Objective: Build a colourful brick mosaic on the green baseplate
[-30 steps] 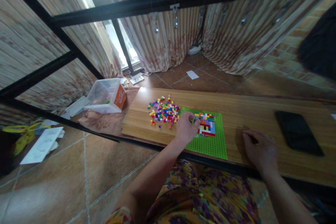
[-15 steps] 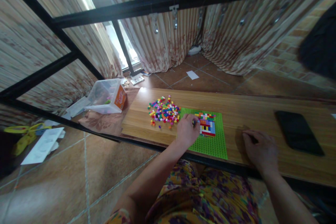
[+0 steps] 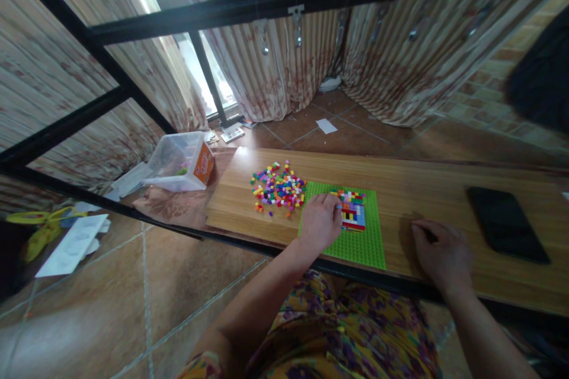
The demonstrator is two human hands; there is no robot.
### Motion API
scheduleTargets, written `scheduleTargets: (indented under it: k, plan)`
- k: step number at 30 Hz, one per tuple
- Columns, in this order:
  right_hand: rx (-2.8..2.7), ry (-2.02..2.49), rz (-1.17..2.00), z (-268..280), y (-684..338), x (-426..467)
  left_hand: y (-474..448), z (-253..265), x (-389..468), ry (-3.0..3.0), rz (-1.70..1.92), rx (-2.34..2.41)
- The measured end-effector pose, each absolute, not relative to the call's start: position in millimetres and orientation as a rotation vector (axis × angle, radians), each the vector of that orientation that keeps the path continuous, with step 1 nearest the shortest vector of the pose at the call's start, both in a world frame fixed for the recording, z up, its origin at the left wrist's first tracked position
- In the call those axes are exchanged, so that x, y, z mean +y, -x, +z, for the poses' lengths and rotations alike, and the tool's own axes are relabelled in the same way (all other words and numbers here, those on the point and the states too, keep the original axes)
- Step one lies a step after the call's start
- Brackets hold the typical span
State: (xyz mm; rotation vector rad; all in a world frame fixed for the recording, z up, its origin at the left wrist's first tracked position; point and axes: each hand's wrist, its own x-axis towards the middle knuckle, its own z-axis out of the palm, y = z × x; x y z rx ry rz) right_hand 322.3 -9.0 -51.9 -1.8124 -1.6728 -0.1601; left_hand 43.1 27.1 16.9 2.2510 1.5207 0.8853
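Note:
My left hand [image 3: 320, 222] is over the left side of a small structure of coloured toy bricks [image 3: 354, 218], its fingers pinched at the structure's left edge. Whatever lies between the fingertips is hidden by the hand. The structure stands on a green studded baseplate [image 3: 362, 251], with a strip of mixed bricks [image 3: 351, 196] along its far side. To the left of the baseplate spreads a heap of loose small bricks [image 3: 280, 188] in many colours. My right hand [image 3: 442, 251] rests on the table, right of the baseplate, with its fingers curled in and nothing seen in them.
A black phone-like slab [image 3: 507, 224] lies on the wooden table [image 3: 427, 183] at the right. Beyond the table's left end is a clear plastic box [image 3: 175, 160] with an orange label. A black metal bar [image 3: 249, 10] crosses above the far side, in front of curtains.
My left hand has shifted slightly right, onto the left edge of the brick structure. A small dark piece seen at its fingertips earlier is now hidden. My right hand has stayed put.

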Motion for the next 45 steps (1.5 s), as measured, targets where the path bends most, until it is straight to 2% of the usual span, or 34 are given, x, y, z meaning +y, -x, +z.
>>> scheduleTargets:
  k: [27,45]
  plan:
    - [-1.653,1.812,-0.17,-49.1,-319.2,-9.4,-40.5,9.7,41.9,-2.158,0.952,1.532]
    - [-1.64,1.823,-0.142,-49.3,-319.7,-9.7,-44.3,4.2,40.6,-1.874,1.06,1.603]
